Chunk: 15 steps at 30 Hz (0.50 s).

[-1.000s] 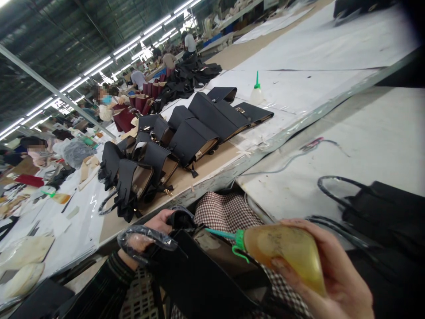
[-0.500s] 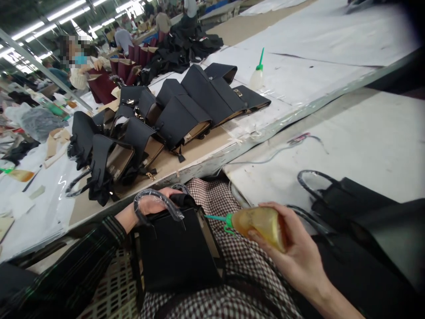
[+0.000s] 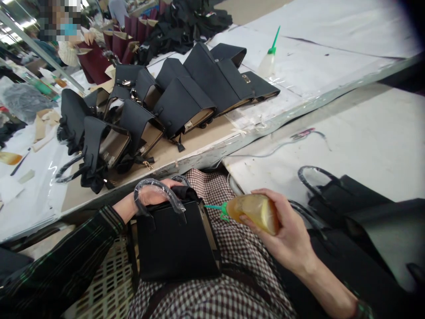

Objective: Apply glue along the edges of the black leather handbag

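Note:
A black handbag [image 3: 175, 246] rests on my lap, over a checked apron [image 3: 245, 257]. My left hand [image 3: 154, 193] grips its top edge, partly hidden behind a plastic-wrapped handle [image 3: 156, 182]; its fingertips are out of sight. In my right hand [image 3: 287, 232] is a squeeze bottle [image 3: 254, 212] of amber liquid, fingers wrapped round it, held nearly level. The bottle's green nozzle [image 3: 214, 207] points left, its tip at the upper side corner of the bag, by the brown side strip. Whether the tip touches the bag I cannot tell.
Several black bags [image 3: 186, 104] stand on the workbench [image 3: 239, 141] ahead, with another green-tipped bottle [image 3: 268, 62] behind them. More black bags [image 3: 358, 199] lie at the right on a pale table [image 3: 372, 128]. A person [image 3: 68, 51] handles maroon bags [image 3: 91, 62] at the far left.
My view has tipped down somewhat, so the bench and bags appear shifted. Both hands keep their holds, and the bottle's nozzle stays at the same corner of the handbag.

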Tool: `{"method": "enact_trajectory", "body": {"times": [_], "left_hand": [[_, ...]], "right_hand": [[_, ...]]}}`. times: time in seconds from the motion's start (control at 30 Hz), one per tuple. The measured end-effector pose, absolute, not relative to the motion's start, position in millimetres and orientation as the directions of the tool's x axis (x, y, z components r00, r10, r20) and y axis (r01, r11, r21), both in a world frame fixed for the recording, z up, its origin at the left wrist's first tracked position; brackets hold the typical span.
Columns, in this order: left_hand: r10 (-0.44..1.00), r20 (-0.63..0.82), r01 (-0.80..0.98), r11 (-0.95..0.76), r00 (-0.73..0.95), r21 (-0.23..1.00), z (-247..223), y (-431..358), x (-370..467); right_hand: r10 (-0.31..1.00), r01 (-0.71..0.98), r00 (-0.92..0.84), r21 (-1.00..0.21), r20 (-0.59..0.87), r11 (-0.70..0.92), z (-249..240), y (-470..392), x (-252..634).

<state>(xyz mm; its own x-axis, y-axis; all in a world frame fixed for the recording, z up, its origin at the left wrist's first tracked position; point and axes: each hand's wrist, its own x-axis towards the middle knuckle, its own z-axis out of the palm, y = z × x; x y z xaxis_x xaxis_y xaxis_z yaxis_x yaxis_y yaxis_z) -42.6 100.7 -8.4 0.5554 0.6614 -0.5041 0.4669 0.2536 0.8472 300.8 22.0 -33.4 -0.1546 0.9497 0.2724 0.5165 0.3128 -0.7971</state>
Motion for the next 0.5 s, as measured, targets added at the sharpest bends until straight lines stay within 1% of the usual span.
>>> {"method": "enact_trajectory", "body": {"times": [0.17, 0.23, 0.3, 0.4, 0.5], "left_hand": [[0.65, -0.499, 0.469, 0.239, 0.573, 0.85, -14.1, 101.3, -43.8], [0.65, -0.504, 0.472, 0.243, 0.569, 0.847, -17.1, 101.5, -44.2], [0.651, -0.507, 0.479, 0.242, 0.564, 0.844, -18.8, 101.1, -44.2], [0.653, -0.502, 0.483, 0.23, 0.567, 0.845, -17.7, 99.7, -43.5], [0.655, -0.495, 0.474, 0.229, 0.571, 0.85, -14.3, 97.6, -42.2]], "right_hand": [[0.941, 0.533, -0.27, -0.782, 0.205, 0.323, -27.3, 15.2, 307.8], [0.941, 0.534, -0.289, -0.785, 0.179, 0.313, -25.5, 13.7, 309.1], [0.949, 0.53, -0.252, -0.794, 0.187, 0.297, -24.2, 13.3, 309.4], [0.954, 0.513, -0.159, -0.804, 0.254, 0.3, -23.9, 15.1, 307.6], [0.943, 0.49, -0.144, -0.807, 0.299, 0.331, -25.2, 18.9, 303.1]]}}
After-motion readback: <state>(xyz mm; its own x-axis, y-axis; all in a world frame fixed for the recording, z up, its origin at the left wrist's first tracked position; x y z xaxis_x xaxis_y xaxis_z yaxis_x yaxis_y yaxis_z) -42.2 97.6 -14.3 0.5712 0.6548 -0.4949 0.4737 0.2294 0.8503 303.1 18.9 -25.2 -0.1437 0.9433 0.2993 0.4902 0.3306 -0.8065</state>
